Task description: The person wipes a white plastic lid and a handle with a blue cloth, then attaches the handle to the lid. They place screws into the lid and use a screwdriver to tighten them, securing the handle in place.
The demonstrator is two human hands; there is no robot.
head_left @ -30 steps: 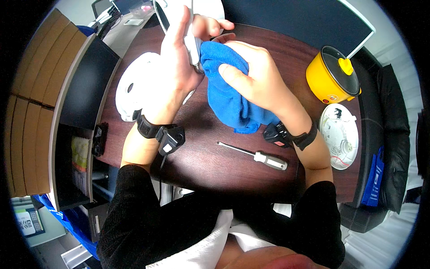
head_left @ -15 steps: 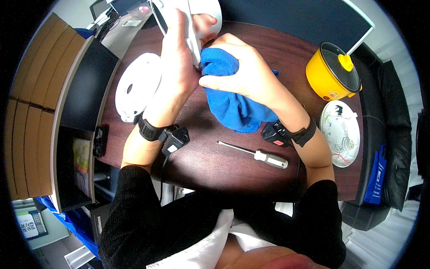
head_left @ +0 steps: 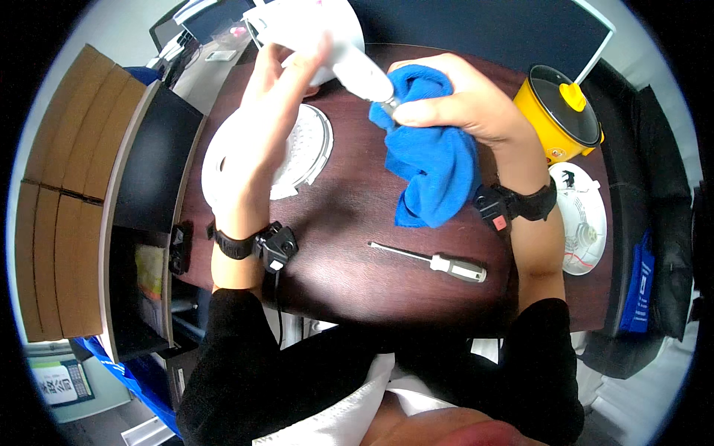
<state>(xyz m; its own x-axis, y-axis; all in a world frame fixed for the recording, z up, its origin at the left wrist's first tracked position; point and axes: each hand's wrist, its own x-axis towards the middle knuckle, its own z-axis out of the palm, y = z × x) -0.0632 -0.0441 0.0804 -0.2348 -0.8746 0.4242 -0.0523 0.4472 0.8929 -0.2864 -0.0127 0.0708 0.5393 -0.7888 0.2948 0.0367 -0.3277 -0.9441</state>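
From the head view, my left hand (head_left: pixel 277 104) is wrapped around a white appliance (head_left: pixel 361 70), raised above the far edge of the dark brown table (head_left: pixel 335 215); motion blur and glare wash out its fingertips, so it looks like a firm hold, though I can't count every finger on it. My right hand (head_left: pixel 476 100) is clenched on a blue cloth (head_left: pixel 431 167), thumb pressed forward at the metal end (head_left: pixel 390 106) of the appliance's narrow arm; the rest of the cloth hangs down in loose folds.

Below my left forearm lie a perforated white disc (head_left: pixel 309 145) and a white cover (head_left: pixel 216 171), partly hidden by it; in front of me is a screwdriver (head_left: pixel 448 266), its tip pointing left (nobody is touching it); to my right are a yellow pot (head_left: pixel 547 123) and a white shell (head_left: pixel 584 204) with a red wire.

What could go wrong, as I judge it: if I pushed hard with the cloth, that smooth casing might twist in my left palm and drop onto the disc; if the metal end has a rough edge, it could snag the weave; and if I swung my right elbow outward, I might knock the shell and tug its wire.
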